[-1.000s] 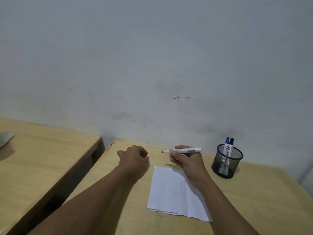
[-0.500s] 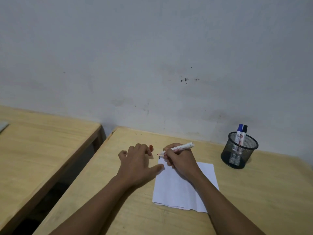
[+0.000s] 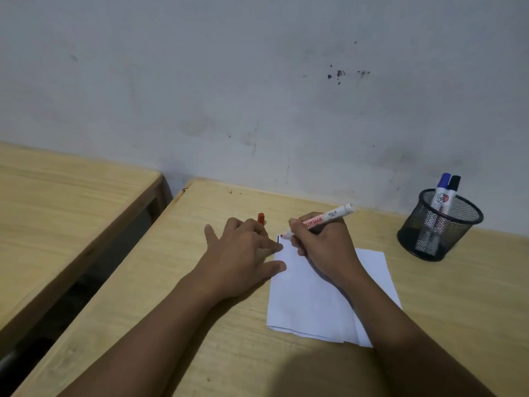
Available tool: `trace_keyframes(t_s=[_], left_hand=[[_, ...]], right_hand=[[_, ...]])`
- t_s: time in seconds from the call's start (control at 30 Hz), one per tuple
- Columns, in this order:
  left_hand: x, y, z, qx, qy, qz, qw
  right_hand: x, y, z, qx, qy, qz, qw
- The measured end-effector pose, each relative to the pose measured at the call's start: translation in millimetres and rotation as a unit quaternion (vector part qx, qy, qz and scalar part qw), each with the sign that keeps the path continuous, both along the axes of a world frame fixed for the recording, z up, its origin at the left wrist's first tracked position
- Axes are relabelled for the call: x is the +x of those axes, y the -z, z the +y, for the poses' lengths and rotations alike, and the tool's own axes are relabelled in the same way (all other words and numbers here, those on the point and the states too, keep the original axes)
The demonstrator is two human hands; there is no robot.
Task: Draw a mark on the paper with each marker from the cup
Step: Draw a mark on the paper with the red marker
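A white sheet of paper (image 3: 320, 299) lies on the wooden desk (image 3: 229, 353). My right hand (image 3: 323, 247) grips an uncapped white marker with a red tip (image 3: 323, 217). Its tip touches the paper's far left corner, right beside a short dark mark (image 3: 278, 239). My left hand (image 3: 243, 256) rests on the desk with thumb and forefinger on the paper's left edge. The marker's red cap (image 3: 260, 218) sticks up between its fingers. A black mesh cup (image 3: 455, 233) at the right holds a blue-capped marker (image 3: 442, 186) and a black-capped marker (image 3: 454, 183).
A grey stained wall (image 3: 257, 81) runs right behind the desk. A second wooden table (image 3: 57, 213) stands to the left, with a dark gap (image 3: 94, 279) between the two.
My right hand lowered the marker from mid-air until its tip reached the paper's corner. My left hand opened from a fist and settled on the paper's edge. The view tilted down.
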State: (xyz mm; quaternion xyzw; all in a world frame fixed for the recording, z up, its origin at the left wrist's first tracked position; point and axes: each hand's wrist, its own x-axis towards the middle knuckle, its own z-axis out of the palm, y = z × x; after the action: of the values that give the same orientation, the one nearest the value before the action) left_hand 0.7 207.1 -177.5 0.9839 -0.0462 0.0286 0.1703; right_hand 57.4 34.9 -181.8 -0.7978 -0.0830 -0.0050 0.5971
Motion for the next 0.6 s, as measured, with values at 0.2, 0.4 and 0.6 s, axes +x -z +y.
trace_keyframes(t_s=[0.2, 0.4, 0.6], left_hand=[[-1, -5, 7, 0.004, 0.016, 0.05, 0.999], [-2, -10, 6, 0.004, 0.023, 0.058, 0.998], [-1, -10, 8, -0.019, 0.016, 0.055, 0.998]], right_hand=[[2, 0, 1, -0.018, -0.001, -0.007, 1.0], [1, 0, 2, -0.055, 0.004, -0.016, 0.998], [3, 0, 2, -0.061, 0.001, -0.018, 0.998]])
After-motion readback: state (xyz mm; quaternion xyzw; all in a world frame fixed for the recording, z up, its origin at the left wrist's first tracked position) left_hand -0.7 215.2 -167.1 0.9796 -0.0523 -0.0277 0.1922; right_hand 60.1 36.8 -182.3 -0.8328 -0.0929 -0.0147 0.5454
